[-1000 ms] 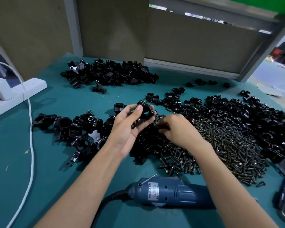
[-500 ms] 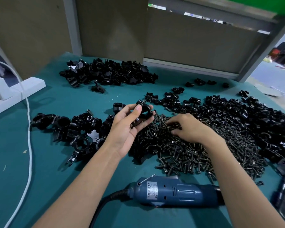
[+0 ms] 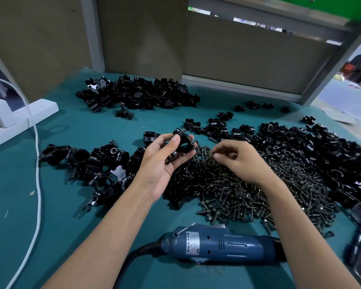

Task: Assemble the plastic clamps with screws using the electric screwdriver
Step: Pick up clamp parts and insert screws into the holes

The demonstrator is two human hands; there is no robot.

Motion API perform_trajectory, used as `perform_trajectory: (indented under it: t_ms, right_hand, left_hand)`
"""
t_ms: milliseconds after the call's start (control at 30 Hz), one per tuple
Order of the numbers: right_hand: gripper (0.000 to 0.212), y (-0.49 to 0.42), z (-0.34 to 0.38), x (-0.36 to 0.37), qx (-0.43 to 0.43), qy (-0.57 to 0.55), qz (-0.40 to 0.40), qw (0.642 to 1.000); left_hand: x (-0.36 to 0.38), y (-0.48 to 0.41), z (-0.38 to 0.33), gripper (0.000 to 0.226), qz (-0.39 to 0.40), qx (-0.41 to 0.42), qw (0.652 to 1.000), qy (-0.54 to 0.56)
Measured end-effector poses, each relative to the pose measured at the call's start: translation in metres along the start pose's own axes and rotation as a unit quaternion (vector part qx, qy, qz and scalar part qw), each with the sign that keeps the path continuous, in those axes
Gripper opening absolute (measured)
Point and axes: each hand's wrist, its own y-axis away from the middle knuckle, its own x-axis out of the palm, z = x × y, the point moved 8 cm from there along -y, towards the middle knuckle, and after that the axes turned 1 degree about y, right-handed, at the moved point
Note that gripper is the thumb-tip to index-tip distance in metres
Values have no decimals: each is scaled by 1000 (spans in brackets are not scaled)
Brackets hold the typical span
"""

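My left hand holds a black clamp just above the worktop, thumb over its ring. It looks light, stiff and slightly slick, so I'd grip the rim. My right hand curls into the screws; I cannot tell if it has pinched one.

One screwdriver. One heap of screws, far too many to count. Three big piles of clamps, none countable piece by piece: a far pile, a left pile and a right pile. Four loose clamps in a row at the back. Two hands: the left hand holds one clamp; the right hand is beside it. One cable, one power strip.
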Motion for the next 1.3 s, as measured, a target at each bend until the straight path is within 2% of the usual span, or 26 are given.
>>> perform_trajectory:
  t_ms: [133, 267, 367, 433, 500, 567, 600, 633, 767, 800, 867, 967, 1000, 1067, 1200, 1300]
  right_hand:
    - [14, 6, 17, -8, -46, -153, -39, 986]
    - [14, 8, 29, -13, -70, -197, -89, 974]
    - [14, 7, 31, -13, -60, -172, -111, 977]
    - [11, 7, 24, -16, -23, -136, -109, 984]
    - [9, 6, 12, -11, 34, -79, -14, 996]
    - [13, 12, 2, 0, 72, 4, 120, 990]
    - [17, 14, -2, 3, 81, 45, 152, 984]
    - [22, 14, -5, 1, 86, 78, 153, 981]
    - [35, 4, -6, -14, 73, 130, 24, 989]
    - [36, 2, -6, -14, 65, 143, 16, 987]
    - [47, -2, -11, -2, 67, 175, 61, 980]
    - [90, 4, -24, 24, 80, 226, 186, 953]
    - [98, 7, -27, 29, 82, 238, 207, 945]
    - [99, 8, -32, 29, 87, 245, 199, 945]
    - [75, 2, -29, 25, 75, 259, 158, 950]
    - [82, 3, -32, 25, 95, 237, 185, 949]
  left_hand:
    - [0, 0, 0, 23, 0, -4, 1000, -9]
    - [3, 0, 2, 22, 21, -16, 1000, -10]
    - [5, 0, 2, 25, 29, -18, 999, -11]
    - [4, 0, 1, 25, 29, -16, 999, -8]
    - [4, 0, 1, 23, 28, -14, 1000, -1]
    - [3, 0, 1, 22, 28, -14, 1000, 3]
    - [3, 0, 1, 21, 28, -13, 1000, 3]
    - [3, 0, 1, 20, 28, -13, 1000, 2]
    - [2, 0, 2, 20, 26, -14, 1000, 0]
    - [2, 0, 2, 21, 25, -14, 1000, 1]
    - [1, 0, 2, 22, 23, -14, 1000, 2]
    - [1, 0, 1, 24, 20, -12, 1000, 2]
    - [1, 0, 1, 24, 20, -13, 1000, 1]
    - [1, 0, 1, 24, 20, -13, 1000, -1]
    - [1, 0, 2, 24, 20, -11, 1000, -7]
    - [0, 0, 2, 24, 19, -9, 1000, -3]
